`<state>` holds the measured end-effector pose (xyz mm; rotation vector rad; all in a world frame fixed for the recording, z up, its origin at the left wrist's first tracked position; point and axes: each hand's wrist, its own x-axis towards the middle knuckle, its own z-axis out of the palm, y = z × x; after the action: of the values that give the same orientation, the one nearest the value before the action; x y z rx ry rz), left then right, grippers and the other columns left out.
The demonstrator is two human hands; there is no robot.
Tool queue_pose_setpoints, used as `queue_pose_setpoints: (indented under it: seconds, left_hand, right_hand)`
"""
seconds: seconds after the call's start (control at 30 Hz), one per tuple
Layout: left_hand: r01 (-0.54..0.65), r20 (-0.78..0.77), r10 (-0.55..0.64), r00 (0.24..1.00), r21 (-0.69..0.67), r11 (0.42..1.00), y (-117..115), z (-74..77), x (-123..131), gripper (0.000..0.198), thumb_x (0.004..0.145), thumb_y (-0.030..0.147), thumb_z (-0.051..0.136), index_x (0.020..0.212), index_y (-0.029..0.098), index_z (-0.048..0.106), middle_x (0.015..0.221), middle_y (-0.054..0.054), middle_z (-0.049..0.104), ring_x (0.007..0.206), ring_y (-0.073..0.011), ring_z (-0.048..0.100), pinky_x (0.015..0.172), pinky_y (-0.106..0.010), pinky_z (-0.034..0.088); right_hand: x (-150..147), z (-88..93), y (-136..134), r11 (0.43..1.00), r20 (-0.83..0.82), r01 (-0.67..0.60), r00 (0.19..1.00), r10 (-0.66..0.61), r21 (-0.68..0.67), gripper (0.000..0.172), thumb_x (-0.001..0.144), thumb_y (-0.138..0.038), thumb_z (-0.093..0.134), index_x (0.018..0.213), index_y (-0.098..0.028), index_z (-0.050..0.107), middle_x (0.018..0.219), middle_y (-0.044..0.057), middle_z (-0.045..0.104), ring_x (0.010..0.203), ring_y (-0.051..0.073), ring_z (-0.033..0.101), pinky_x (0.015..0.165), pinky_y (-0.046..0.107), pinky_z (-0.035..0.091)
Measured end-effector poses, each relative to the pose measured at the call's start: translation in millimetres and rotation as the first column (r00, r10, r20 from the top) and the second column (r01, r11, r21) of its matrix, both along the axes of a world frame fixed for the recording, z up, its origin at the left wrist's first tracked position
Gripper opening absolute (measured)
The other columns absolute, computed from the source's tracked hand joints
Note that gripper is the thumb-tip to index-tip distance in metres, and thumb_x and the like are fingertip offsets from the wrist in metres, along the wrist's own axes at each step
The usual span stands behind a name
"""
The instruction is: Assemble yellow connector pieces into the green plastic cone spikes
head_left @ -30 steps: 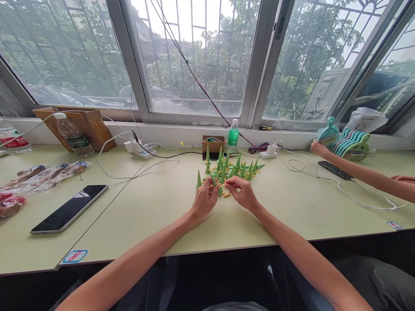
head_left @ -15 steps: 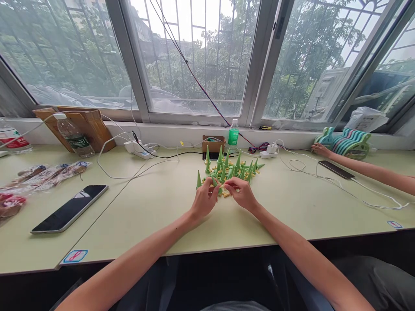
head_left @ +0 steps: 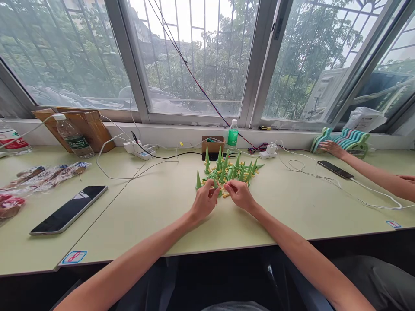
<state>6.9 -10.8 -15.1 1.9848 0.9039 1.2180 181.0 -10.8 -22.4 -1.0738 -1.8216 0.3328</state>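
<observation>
My left hand is closed round a green cone-shaped piece, whose tip pokes up between thumb and fingers. Close beside it, almost touching, my right hand pinches a small yellow piece, mostly hidden by the fingertips. Directly behind both hands spreads a cluster of green plastic cones, several standing upright and others lying down, with small yellow pegs among them. A loose yellow peg lies on the table between my hands.
A small cardboard box and a green bottle stand behind the cones. Phones, white cables and power strips lie around. At right, another person's hand is by teal hangers.
My hands stay nearly in place, with the fingertips shifting slightly at the pieces. The other person's hand has moved right and its fingers have spread beside the hangers.
</observation>
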Motion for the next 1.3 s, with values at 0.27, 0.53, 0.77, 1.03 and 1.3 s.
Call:
queue_pose_setpoints:
  seconds: [0.27, 0.53, 0.77, 1.03, 1.3]
  left_hand:
    - [0.034, -0.004, -0.034, 0.999, 0.015, 0.999, 0.5, -4.2, 0.3, 0.018, 0.092, 0.038, 0.046, 0.089, 0.021, 0.041, 0.062, 0.005, 0.051, 0.042, -0.0064, 0.048, 0.042, -0.018, 0.043]
    - [-0.018, -0.002, 0.018, 1.000, 0.098, 0.995, 1.8, -3.3, 2.1, 0.016, 0.092, 0.035, 0.048, 0.089, 0.020, 0.043, 0.066, 0.004, 0.053, 0.041, -0.0050, 0.048, 0.040, -0.017, 0.040]
    - [-0.034, 0.017, 0.032, 0.999, 0.127, 0.991, 2.6, -2.1, 0.7, 0.014, 0.091, 0.033, 0.049, 0.091, 0.019, 0.048, 0.067, 0.003, 0.053, 0.043, -0.0052, 0.050, 0.042, -0.017, 0.042]
    - [-0.011, 0.120, -0.017, 0.993, 0.225, 0.974, -5.8, 8.4, -2.4, 0.020, 0.092, 0.035, 0.049, 0.105, 0.019, 0.053, 0.090, -0.003, 0.059, 0.053, -0.0050, 0.055, 0.049, -0.018, 0.047]
    - [-0.084, 0.064, 0.078, 0.995, 0.111, 0.990, -3.9, 8.8, -3.8, 0.038, 0.096, 0.041, 0.037, 0.073, 0.016, 0.054, 0.058, 0.001, 0.053, 0.041, -0.0050, 0.044, 0.043, -0.018, 0.037]
  right_hand:
    - [-5.3, -1.4, -2.4, 0.999, 0.010, 0.018, 1.000, -0.017, -0.033, 0.046, 0.097, -0.043, 0.034, 0.058, -0.020, 0.028, 0.052, -0.004, 0.031, 0.048, 0.010, 0.027, 0.050, 0.025, 0.022]
    - [-4.3, -0.7, -1.7, 0.998, -0.009, -0.012, 1.000, 0.011, -0.065, 0.043, 0.098, -0.043, 0.036, 0.061, -0.019, 0.034, 0.055, -0.004, 0.038, 0.051, 0.010, 0.032, 0.051, 0.024, 0.024]
    - [-3.1, 3.0, -5.2, 0.993, -0.019, -0.088, 0.996, 0.086, -0.079, 0.031, 0.095, -0.038, 0.043, 0.071, -0.018, 0.048, 0.058, -0.004, 0.043, 0.051, 0.009, 0.034, 0.051, 0.023, 0.028]
    - [0.8, 7.2, -5.9, 1.000, -0.170, -0.004, 0.985, 0.005, 0.008, 0.026, 0.094, -0.040, 0.046, 0.080, -0.018, 0.051, 0.061, -0.003, 0.043, 0.051, 0.009, 0.038, 0.048, 0.022, 0.032]
    - [2.7, 4.9, -6.1, 0.997, -0.283, 0.062, 0.958, -0.046, 0.047, 0.024, 0.094, -0.042, 0.047, 0.086, -0.020, 0.049, 0.060, -0.005, 0.041, 0.049, 0.009, 0.039, 0.045, 0.021, 0.033]
